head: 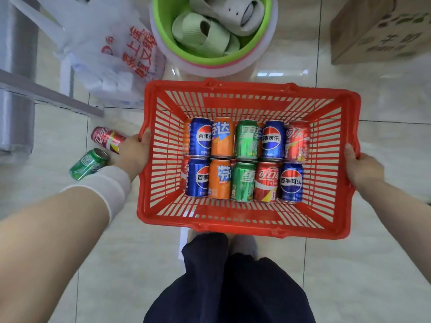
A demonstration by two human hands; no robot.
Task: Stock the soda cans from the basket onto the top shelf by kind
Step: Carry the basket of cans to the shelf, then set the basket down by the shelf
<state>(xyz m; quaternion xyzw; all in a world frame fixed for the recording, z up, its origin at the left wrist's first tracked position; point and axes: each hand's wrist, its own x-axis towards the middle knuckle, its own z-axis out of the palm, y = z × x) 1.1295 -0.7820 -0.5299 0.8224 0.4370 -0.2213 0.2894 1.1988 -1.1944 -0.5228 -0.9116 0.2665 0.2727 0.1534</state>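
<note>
Your dark trousers (233, 287) are nearest, above pale glossy floor tiles (116, 264). Between your hands is the red basket (233, 226): your left hand (134, 152) curls over its left rim and your right hand (362, 170) grips the right rim. Soda cans (245, 159) lie in two rows inside. Beside your left hand, a red can (107, 137) and a green can (88, 164) lie on the tiles. Beyond the basket are a green tub (163, 26), a white bag (105, 54) and a cardboard box (377, 33).

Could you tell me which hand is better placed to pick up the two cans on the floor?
Probably the left. The left hand grips the basket on the side where the red can and green can lie. The right hand holds the opposite rim, across the basket.
</note>
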